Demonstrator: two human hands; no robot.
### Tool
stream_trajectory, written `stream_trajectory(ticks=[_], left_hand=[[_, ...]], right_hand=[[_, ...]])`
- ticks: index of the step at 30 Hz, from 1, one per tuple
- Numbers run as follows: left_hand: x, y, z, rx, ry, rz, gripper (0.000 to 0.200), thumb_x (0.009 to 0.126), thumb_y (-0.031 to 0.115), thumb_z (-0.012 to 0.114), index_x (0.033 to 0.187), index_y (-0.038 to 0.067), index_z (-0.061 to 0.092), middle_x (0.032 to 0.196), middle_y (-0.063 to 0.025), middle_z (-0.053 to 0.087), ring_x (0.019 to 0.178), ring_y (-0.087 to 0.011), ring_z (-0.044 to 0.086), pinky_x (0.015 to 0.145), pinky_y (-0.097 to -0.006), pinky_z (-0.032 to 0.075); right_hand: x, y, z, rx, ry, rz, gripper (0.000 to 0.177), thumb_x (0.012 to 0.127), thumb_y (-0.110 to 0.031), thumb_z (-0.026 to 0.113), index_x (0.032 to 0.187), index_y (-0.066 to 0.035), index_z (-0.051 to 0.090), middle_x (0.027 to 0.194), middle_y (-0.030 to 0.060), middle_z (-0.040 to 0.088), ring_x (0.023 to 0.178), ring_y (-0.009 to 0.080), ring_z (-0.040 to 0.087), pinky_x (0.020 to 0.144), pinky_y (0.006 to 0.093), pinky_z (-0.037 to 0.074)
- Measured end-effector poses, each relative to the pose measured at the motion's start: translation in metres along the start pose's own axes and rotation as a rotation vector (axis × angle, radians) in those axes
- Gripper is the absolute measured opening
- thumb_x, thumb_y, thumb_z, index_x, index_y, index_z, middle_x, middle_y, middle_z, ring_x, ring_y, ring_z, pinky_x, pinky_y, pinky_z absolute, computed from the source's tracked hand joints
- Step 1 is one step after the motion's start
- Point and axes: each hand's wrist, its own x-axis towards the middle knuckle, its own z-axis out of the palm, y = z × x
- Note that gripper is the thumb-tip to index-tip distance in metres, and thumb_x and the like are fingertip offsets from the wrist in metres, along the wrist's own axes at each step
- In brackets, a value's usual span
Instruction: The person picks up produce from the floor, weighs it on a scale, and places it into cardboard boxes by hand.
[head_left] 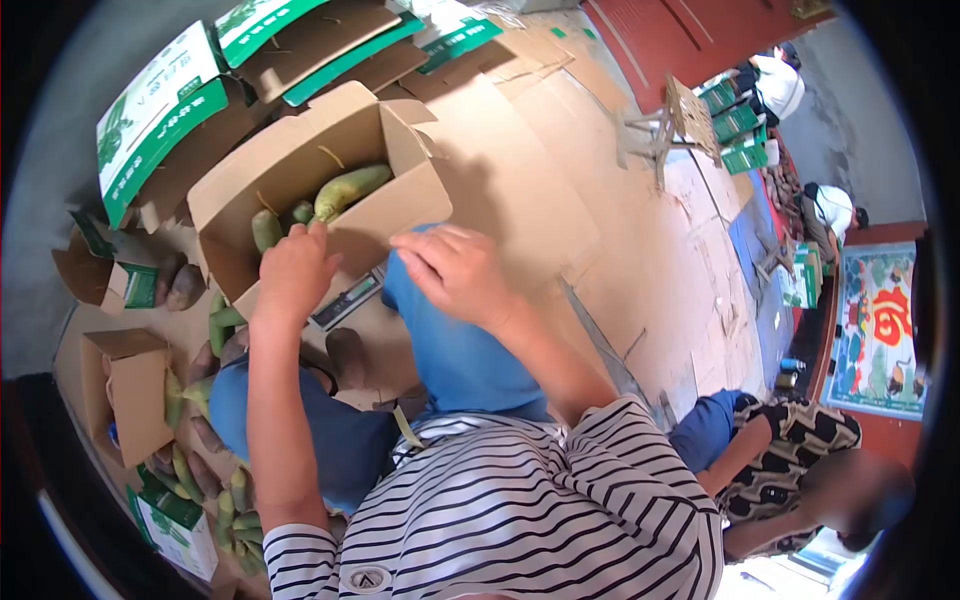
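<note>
A brown cardboard box (400, 150) stands in front of me with its flaps up. Inside lie a long, plump yellow-green vegetable (352, 190) that looks like a radish and a smaller green one (266, 230). My left hand (300, 265) reaches over the near wall of the box, fingers stretched out and thumb apart, fingertips right at the tip of the long vegetable. Over my knee, just outside the box's near right corner, my right hand (455, 275) is loosely curled with nothing showing in it. Between my knees and the box sits a scale with a small display (360, 290).
Green-and-white cartons (165, 115) line the far left. Long vegetables (205, 470) lie on the floor at my left, beside a small open box (140, 395). Flattened cardboard (530, 170) covers the floor ahead. A wooden stool (690, 120) and other people (780, 440) are to the right.
</note>
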Motion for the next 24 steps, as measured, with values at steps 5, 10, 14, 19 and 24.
stream_trajectory(ticks=[5, 10, 14, 19, 24], left_hand=[[0.004, 0.002, 0.003, -0.015, -0.001, 0.024, 0.039, 0.081, 0.023, 0.067, 0.112, 0.004, 0.053, 0.100, -0.0175, 0.060, 0.090, -0.0366, 0.061, 0.075, -0.0444, 0.050], [0.005, 0.001, 0.006, -0.011, -0.005, 0.028, 0.040, 0.081, 0.024, 0.066, 0.113, 0.004, 0.052, 0.100, -0.0176, 0.060, 0.090, -0.0364, 0.061, 0.076, -0.0444, 0.050], [0.004, 0.000, 0.005, -0.007, -0.019, 0.018, 0.041, 0.081, 0.024, 0.067, 0.114, 0.004, 0.052, 0.101, -0.0175, 0.060, 0.091, -0.0358, 0.061, 0.076, -0.0444, 0.050], [-0.017, -0.001, -0.021, -0.035, 0.083, 0.031, 0.039, 0.082, 0.022, 0.065, 0.114, 0.004, 0.052, 0.105, -0.0181, 0.059, 0.093, -0.0361, 0.060, 0.077, -0.0446, 0.049], [-0.089, -0.007, -0.095, -0.227, 0.840, 0.022, 0.045, 0.080, 0.006, 0.067, 0.122, 0.001, 0.053, 0.115, -0.0177, 0.058, 0.102, -0.0323, 0.058, 0.087, -0.0387, 0.046]], right_hand=[[-0.014, -0.001, -0.032, -0.092, -0.049, 0.113, 0.015, 0.079, -0.014, 0.066, 0.093, -0.008, 0.064, 0.086, 0.0048, 0.062, 0.079, 0.0222, 0.059, 0.065, 0.0354, 0.049], [-0.030, -0.011, -0.025, -0.213, -0.138, 0.071, 0.028, 0.077, -0.019, 0.067, 0.103, -0.008, 0.062, 0.109, 0.0055, 0.057, 0.103, 0.0253, 0.053, 0.081, 0.0374, 0.048], [-0.034, -0.014, -0.019, -0.231, -0.151, 0.091, 0.035, 0.077, -0.021, 0.067, 0.109, -0.008, 0.060, 0.114, 0.0071, 0.055, 0.109, 0.0275, 0.050, 0.089, 0.0392, 0.044], [-0.031, -0.016, -0.018, -0.209, -0.186, 0.140, 0.034, 0.077, -0.020, 0.067, 0.108, -0.008, 0.061, 0.113, 0.0074, 0.055, 0.109, 0.0278, 0.050, 0.090, 0.0399, 0.043], [-0.018, -0.006, -0.024, -0.219, -0.234, 0.154, 0.027, 0.079, -0.020, 0.066, 0.102, -0.007, 0.062, 0.106, 0.0086, 0.059, 0.102, 0.0280, 0.054, 0.084, 0.0394, 0.045]])
